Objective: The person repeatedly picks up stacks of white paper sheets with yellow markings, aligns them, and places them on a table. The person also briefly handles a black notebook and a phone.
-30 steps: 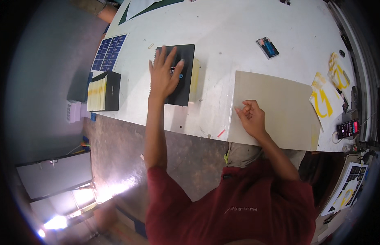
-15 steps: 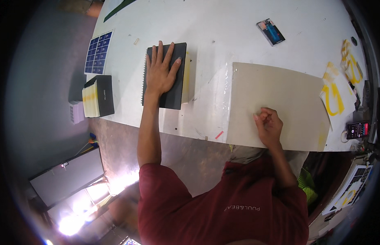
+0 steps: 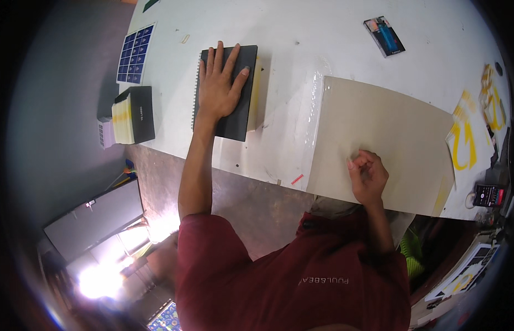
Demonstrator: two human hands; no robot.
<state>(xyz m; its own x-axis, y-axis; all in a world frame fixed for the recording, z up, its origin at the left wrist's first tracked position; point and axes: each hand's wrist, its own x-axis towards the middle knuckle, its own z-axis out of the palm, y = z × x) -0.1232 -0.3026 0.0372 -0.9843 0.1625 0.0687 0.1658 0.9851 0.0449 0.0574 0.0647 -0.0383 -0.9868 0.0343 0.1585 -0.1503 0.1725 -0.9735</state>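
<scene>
My left hand [image 3: 218, 95] lies flat with fingers spread on a black-covered spiral notebook [image 3: 243, 118]. The notebook tops a stack whose yellowish page edges [image 3: 253, 105] show along its right side, and the wire binding runs down its left. Over a large beige board [image 3: 389, 127] at the right, my right hand [image 3: 368, 175] is loosely curled, thumb close to the bent fingers, and nothing shows in it. Whether it rests on the board or hovers just above, I cannot tell. Clear tape [image 3: 316, 116] runs along the board's left edge.
At the table's left edge stand a black box-like stack with cream page edges [image 3: 123, 119] and a blue printed sheet [image 3: 136, 55]. A blue lighter on a dark pack [image 3: 384, 36] lies far right. Yellow-marked papers [image 3: 464, 135] and a phone [image 3: 489, 195] sit at the right.
The view has shifted slightly, so the table's things sit a little differently in the picture. My left hand stays flat on the notebook and my right hand stays curled over the board.
</scene>
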